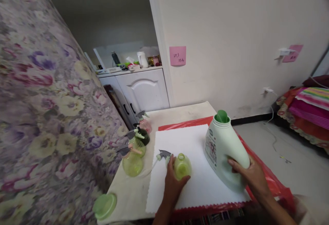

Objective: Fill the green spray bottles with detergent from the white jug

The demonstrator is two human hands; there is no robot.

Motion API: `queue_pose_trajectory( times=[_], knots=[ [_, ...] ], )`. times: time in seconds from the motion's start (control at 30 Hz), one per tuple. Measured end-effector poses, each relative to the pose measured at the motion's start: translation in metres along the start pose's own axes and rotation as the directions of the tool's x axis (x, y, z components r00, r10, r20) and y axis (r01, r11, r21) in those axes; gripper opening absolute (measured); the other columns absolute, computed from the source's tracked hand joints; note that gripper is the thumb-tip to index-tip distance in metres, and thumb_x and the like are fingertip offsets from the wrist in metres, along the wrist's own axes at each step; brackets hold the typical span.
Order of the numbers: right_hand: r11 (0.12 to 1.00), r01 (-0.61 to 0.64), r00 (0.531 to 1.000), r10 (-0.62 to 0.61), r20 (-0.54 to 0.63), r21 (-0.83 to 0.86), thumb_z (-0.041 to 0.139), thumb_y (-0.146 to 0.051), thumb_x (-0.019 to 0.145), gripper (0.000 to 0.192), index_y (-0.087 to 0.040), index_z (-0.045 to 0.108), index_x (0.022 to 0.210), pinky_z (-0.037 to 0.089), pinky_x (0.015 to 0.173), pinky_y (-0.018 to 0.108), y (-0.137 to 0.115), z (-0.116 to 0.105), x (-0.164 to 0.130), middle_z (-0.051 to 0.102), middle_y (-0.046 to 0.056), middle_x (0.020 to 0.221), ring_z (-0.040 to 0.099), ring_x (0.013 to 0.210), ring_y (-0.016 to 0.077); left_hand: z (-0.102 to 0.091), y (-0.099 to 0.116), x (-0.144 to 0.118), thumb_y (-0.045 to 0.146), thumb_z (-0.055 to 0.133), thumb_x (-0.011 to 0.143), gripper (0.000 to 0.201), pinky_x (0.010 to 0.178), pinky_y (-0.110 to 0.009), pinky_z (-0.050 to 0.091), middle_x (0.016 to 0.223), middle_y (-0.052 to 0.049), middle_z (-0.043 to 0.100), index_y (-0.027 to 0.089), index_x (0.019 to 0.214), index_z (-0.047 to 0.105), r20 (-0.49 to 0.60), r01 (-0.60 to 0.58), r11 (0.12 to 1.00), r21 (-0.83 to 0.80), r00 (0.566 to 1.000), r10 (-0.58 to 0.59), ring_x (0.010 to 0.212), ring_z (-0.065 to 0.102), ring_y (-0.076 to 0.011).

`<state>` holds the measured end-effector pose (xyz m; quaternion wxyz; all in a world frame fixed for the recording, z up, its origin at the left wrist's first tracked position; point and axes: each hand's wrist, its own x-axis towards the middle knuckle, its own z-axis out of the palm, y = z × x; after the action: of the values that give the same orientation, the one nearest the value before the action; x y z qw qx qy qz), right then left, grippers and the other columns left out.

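A floral curtain (38, 91) fills the left side, hanging along the left edge of the tabletop (180, 110). Over the tabletop's right half lies a red plastic sheet (272, 180), and on that a white mat (195, 184), which looks placed to catch drips under the work.

On the mat's right edge stands the pale green detergent jug (223, 146), cap off, its green pour spout open at the top. The right hand (250, 175) is closed around the jug's lower side, fingers wrapped over the near face, apparently steadying it upright.

Near the mat's left edge sits the small yellow-green spray bottle (182, 166), its neck open and pointing up. The left hand (173, 180) cups it from the near side, fingers curled around the body, seemingly so it stays put. Its grey trigger head (163, 155) lies just beside it on the mat.

Along the left edge stand more spray bottles (135, 153) in a row, triggers fitted. A green cap (105, 205) rests at the near left corner.
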<state>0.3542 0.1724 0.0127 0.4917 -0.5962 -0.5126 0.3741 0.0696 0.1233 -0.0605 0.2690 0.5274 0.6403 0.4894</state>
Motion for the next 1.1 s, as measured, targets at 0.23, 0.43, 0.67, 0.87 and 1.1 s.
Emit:
queue_pose_trajectory(
  times=[0.23, 0.43, 0.67, 0.87, 1.1],
  knots=[
    [0.998, 0.003, 0.985, -0.014, 0.170, 0.062, 0.067, -0.057, 0.065, 0.040, -0.021, 0.053, 0.052, 0.038, 0.045, 0.029, 0.018, -0.004, 0.009, 0.056, -0.001, 0.038, 0.049, 0.041, 0.0167, -0.014, 0.006, 0.017, 0.033, 0.079, 0.062, 0.089, 0.114, -0.050, 0.026, 0.146, -0.014, 0.043, 0.020, 0.140, 0.037, 0.100, -0.111, 0.994, 0.026, 0.989, 0.108, 0.136, 0.037, -0.0330],
    [0.999, 0.005, 0.992, -0.010, 0.126, 0.039, 0.062, -0.060, 0.072, 0.046, -0.022, 0.048, 0.051, 0.034, 0.042, 0.027, 0.016, 0.000, 0.007, 0.050, -0.001, 0.038, 0.045, 0.040, 0.0148, -0.017, 0.014, 0.030, 0.037, 0.073, 0.071, 0.063, 0.113, -0.052, 0.029, 0.138, -0.013, 0.052, 0.022, 0.129, 0.054, 0.106, -0.176, 0.984, -0.010, 0.979, 0.176, 0.132, 0.042, -0.0325],
    [0.991, 0.087, 0.987, -0.072, 0.141, -0.103, 0.062, -0.060, 0.073, 0.042, -0.021, 0.052, 0.059, 0.034, 0.043, 0.027, -0.015, -0.015, 0.019, 0.047, -0.004, 0.037, 0.042, 0.040, 0.0134, -0.022, 0.025, 0.029, 0.032, 0.074, 0.071, 0.054, 0.111, -0.052, 0.033, 0.134, -0.010, 0.056, 0.025, 0.123, 0.059, 0.086, -0.220, 0.971, -0.098, 0.970, 0.228, 0.129, 0.047, -0.0312],
    [0.952, 0.131, 0.975, -0.073, 0.210, -0.277, 0.067, -0.059, 0.065, 0.040, -0.019, 0.063, 0.071, 0.037, 0.038, 0.025, -0.053, -0.042, 0.018, 0.051, -0.004, 0.037, 0.044, 0.035, 0.0133, -0.032, 0.035, 0.028, 0.027, 0.072, 0.072, 0.047, 0.110, -0.048, 0.034, 0.130, -0.008, 0.060, 0.025, 0.117, 0.062, 0.066, -0.192, 0.973, -0.130, 0.977, 0.202, 0.126, 0.050, -0.0286],
    [0.969, 0.110, 0.933, -0.024, 0.359, -0.220, 0.078, -0.042, 0.057, 0.036, -0.020, 0.071, 0.085, 0.035, 0.028, 0.023, -0.084, -0.059, 0.010, 0.070, 0.004, 0.062, 0.056, 0.041, 0.0175, -0.041, 0.056, 0.038, 0.023, 0.070, 0.069, 0.037, 0.108, -0.045, 0.036, 0.121, -0.005, 0.066, 0.026, 0.106, 0.068, 0.101, -0.161, 0.975, -0.155, 0.979, 0.178, 0.122, 0.053, -0.0280]
  ],
)
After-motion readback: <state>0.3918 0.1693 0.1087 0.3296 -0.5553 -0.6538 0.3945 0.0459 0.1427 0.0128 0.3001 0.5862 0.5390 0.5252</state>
